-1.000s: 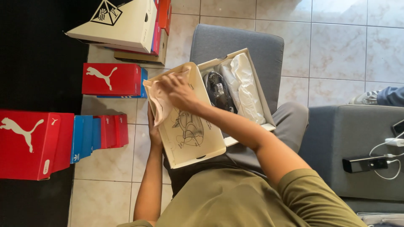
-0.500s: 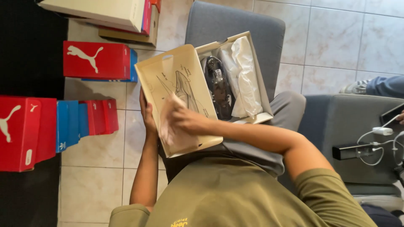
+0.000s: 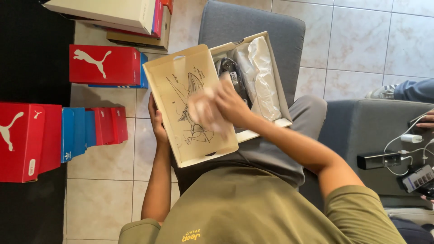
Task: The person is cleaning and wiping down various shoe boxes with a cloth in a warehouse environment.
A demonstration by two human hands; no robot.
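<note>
Seated on a grey chair point(image 3: 253, 27), a person in an olive shirt is holding an open shoebox point(image 3: 275, 86) on the lap. Its hinged cream lid point(image 3: 181, 90), printed inside with a line drawing, is standing open toward the person's left. The left hand point(image 3: 157, 121) is gripping the lid's outer edge from behind, fingers curled round the cardboard so only part of the hand is showing. The right hand point(image 3: 228, 106) is reaching across the lid's inner face, closed round a crumpled wad of pale paper point(image 3: 203, 110); the blur there is hiding how the fingers sit. Just beyond that hand, inside the box, a dark shoe point(image 3: 231, 72) is lying beside a roll of white wrapping paper point(image 3: 262, 72).

On the tiled floor point(image 3: 104, 199) to the left, red shoeboxes point(image 3: 104, 64) and blue shoeboxes point(image 3: 77, 133) are lying side by side, with a cream box point(image 3: 104, 11) stacked above them. At the right, a grey seat point(image 3: 361, 131) is carrying a black charger point(image 3: 377, 160), white cables point(image 3: 409, 138) and a phone point(image 3: 418, 178), and another person's hand point(image 3: 425, 119) is showing at the frame edge.
</note>
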